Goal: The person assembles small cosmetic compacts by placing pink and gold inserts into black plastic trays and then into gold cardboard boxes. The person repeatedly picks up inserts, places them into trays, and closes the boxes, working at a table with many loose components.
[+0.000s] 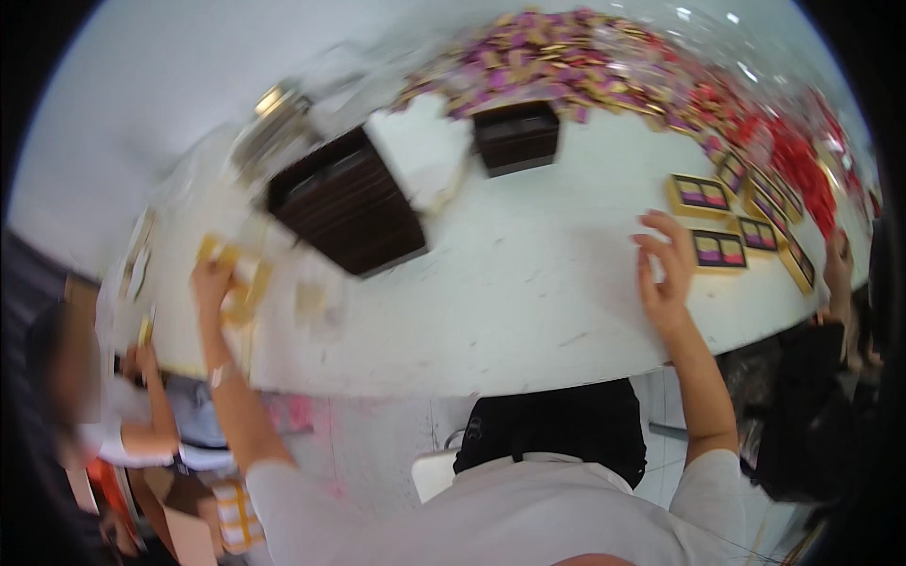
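At the table's left side, my left hand (212, 285) is closed on the edge of a flat gold-and-white piece (247, 274), whose exact kind is blurred. My right hand (666, 269) is open over the right part of the table, fingers apart and holding nothing. Just right of it sits a gold box (719, 250) with pink and yellow-gold pieces in a dark insert. Behind that one is a similar gold box (699, 194), and several more stand farther right.
Stacked dark brown trays (363, 212) and a smaller dark stack (516, 138) stand on the white table (491, 311). A heap of purple and gold wrapped pieces (557, 61) lies at the back, with red packets (802, 170) at right. Co-workers' hands (140, 362) show at both sides.
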